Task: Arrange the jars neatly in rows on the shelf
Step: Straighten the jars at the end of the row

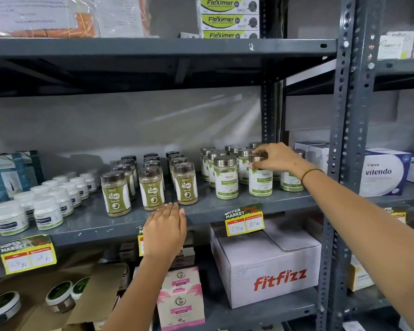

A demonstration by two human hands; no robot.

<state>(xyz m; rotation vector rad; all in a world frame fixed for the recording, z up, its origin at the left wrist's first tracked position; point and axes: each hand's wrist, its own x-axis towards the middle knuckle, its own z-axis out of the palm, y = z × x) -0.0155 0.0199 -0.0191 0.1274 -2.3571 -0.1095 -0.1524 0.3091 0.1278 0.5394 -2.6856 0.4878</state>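
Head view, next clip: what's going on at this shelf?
A person is tidying jars on the grey metal shelf. The right hand grips the silver lid of a green-labelled jar in the front row, standing upright. The left hand rests on the shelf edge, holding nothing. Brown-lidded jars and small white bottles stand in rows further left.

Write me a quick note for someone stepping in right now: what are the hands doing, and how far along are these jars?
Right hand: fingers gripping the metal lid of a front silver-lidded jar, which stands on the shelf.
Left hand: open, resting on the shelf's front edge, holding nothing.
Done: the brown-lidded Gaska jars stand in three straight files; the white bottles are lined up too.
Left: the silver-lidded group is still loosely spaced; square the front jars, including the one beside it.
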